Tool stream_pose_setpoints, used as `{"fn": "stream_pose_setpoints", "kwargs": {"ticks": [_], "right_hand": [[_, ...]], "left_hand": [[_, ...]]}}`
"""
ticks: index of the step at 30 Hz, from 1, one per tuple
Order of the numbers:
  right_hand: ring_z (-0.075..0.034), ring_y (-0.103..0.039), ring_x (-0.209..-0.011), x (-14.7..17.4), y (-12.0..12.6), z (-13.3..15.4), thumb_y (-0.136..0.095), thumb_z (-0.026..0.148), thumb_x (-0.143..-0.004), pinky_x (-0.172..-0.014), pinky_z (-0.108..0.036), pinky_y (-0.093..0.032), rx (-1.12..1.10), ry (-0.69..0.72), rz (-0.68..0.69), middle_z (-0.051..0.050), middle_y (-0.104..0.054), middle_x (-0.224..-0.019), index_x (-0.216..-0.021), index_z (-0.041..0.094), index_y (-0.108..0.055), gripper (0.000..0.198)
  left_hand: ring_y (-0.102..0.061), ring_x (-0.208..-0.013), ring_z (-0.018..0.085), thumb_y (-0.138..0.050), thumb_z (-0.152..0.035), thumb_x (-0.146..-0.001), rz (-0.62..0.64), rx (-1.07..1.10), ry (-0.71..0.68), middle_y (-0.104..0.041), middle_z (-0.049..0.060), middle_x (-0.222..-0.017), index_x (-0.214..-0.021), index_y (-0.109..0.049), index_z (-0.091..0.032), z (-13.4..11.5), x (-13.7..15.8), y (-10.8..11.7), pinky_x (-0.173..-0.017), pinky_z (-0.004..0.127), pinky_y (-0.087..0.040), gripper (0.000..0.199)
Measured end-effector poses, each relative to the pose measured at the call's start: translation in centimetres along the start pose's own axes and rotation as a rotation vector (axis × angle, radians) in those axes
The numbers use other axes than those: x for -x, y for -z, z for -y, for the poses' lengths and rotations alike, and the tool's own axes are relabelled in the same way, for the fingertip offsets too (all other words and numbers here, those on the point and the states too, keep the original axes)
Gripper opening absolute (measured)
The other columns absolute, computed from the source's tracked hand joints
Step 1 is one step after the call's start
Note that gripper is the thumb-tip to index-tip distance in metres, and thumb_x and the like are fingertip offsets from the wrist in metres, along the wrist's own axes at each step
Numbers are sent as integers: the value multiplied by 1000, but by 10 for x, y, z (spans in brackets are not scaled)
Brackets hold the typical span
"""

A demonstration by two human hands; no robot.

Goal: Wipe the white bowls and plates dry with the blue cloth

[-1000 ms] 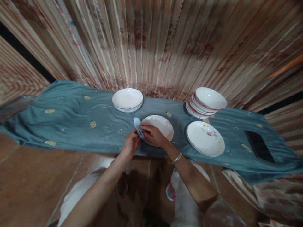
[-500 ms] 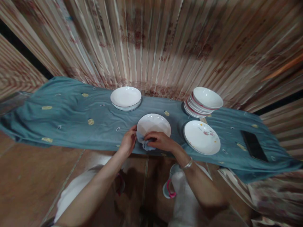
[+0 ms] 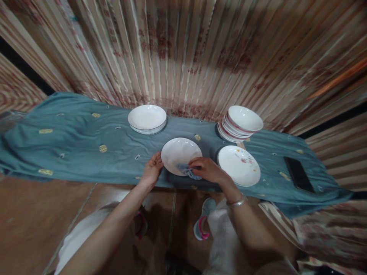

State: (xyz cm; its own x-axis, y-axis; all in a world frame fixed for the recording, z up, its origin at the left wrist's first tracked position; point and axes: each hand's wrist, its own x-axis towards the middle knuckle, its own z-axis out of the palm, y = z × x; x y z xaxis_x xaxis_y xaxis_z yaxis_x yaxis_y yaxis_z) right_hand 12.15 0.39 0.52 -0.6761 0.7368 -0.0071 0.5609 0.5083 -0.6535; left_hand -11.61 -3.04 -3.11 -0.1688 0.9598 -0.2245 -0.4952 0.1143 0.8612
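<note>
A white plate sits near the front edge of the cloth-covered table, in the middle. My left hand grips the plate's left rim, fingers closed at the edge. On the plate's right side, my right hand is closed on a crumpled bluish cloth, which lies over the lower right of the plate and its rim. Part of the cloth is hidden under my right fingers. A silver bracelet circles my right wrist.
Behind the plate to the left is a stack of white plates. At the right stand stacked white bowls, with flower-patterned plates in front. A black phone lies farther right on the blue-green tablecloth. A pleated curtain hangs behind.
My right hand has moved the cloth from the plate's lower left to its lower right. My left hand stays at the left rim. The whole view has shifted slightly.
</note>
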Motion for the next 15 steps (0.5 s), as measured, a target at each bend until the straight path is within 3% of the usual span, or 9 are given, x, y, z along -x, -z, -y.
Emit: {"fn": "stream_pose_setpoints", "kwargs": {"ticks": [15], "right_hand": [[-26, -57, -114, -27, -12, -20, -52, 3, -79, -105, -42, -43, 290, -145, -372, -11, -66, -118, -101, 18, -66, 30]], "left_hand": [[-61, -115, 21, -78, -11, -54, -6, 17, 24, -73, 6, -112, -101, -67, -21, 3, -1, 4, -105, 34, -40, 50]]}}
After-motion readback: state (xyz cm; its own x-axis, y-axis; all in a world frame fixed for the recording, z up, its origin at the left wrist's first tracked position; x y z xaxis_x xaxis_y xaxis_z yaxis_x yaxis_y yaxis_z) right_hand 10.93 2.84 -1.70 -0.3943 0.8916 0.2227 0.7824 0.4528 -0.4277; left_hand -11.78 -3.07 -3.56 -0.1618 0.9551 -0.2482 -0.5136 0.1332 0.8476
